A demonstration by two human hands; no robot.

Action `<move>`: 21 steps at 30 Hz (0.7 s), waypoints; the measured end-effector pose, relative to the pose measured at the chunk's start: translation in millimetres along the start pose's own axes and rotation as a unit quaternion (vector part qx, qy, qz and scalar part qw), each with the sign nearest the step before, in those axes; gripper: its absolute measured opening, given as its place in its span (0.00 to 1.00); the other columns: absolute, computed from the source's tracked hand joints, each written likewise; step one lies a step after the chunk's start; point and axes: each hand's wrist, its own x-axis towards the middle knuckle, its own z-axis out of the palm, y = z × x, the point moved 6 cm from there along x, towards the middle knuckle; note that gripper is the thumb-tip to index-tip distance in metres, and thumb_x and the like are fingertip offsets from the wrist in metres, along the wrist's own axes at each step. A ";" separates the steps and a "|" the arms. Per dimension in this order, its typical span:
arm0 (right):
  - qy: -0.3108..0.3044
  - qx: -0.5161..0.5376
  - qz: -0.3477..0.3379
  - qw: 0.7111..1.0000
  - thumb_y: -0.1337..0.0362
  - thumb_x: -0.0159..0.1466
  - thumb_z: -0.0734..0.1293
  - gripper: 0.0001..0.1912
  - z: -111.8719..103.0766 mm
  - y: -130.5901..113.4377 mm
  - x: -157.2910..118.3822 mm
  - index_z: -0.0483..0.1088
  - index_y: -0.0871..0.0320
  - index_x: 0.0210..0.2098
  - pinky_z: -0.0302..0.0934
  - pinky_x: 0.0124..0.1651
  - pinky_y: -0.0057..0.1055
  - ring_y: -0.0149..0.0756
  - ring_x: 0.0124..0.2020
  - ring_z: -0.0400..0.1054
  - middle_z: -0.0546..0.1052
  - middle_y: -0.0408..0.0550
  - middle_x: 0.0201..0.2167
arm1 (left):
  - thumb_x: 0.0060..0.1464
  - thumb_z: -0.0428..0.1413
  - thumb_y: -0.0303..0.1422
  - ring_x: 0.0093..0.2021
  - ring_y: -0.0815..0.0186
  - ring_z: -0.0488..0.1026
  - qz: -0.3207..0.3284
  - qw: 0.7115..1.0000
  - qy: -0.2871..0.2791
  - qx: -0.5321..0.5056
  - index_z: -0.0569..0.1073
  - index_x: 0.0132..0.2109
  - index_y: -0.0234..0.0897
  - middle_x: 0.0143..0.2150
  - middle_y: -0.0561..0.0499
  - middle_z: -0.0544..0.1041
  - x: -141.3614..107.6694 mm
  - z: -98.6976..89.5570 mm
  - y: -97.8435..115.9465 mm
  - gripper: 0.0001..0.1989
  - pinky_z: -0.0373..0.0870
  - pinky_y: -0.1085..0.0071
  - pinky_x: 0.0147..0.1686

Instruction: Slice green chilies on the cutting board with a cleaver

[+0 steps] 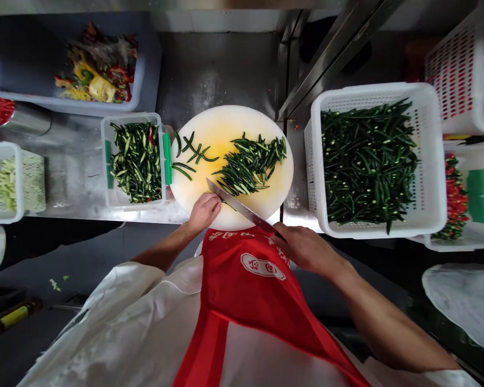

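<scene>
A round white cutting board (242,212) lies on the steel counter. On its right half is a pile of cut green chilies (252,161), with several loose pieces (194,150) at the left. My right hand (304,244) is closed round the handle of a long knife (246,209), whose blade points up and left over the board's near part. My left hand (205,211) rests at the board's near left edge by the blade, its fingers curled together. Whatever those fingers hold, if anything, is hidden.
A clear box (104,183) of cut chilies stands left of the board, a white basket (441,209) of whole green chilies right. A grey bin (147,91) of scraps sits back left. A metal post (326,62) slants behind the board.
</scene>
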 end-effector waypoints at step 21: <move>0.024 0.051 -0.070 0.996 0.55 0.72 0.53 0.15 24.3 21.3 15.7 0.67 0.54 0.40 0.52 0.34 0.31 0.40 0.35 0.72 0.79 0.49 0.35 | 0.58 0.48 0.25 0.45 0.53 0.71 -0.054 0.982 -0.084 0.163 0.76 0.43 0.33 0.42 0.41 0.75 49.6 -72.4 -84.6 0.13 0.69 0.54 0.49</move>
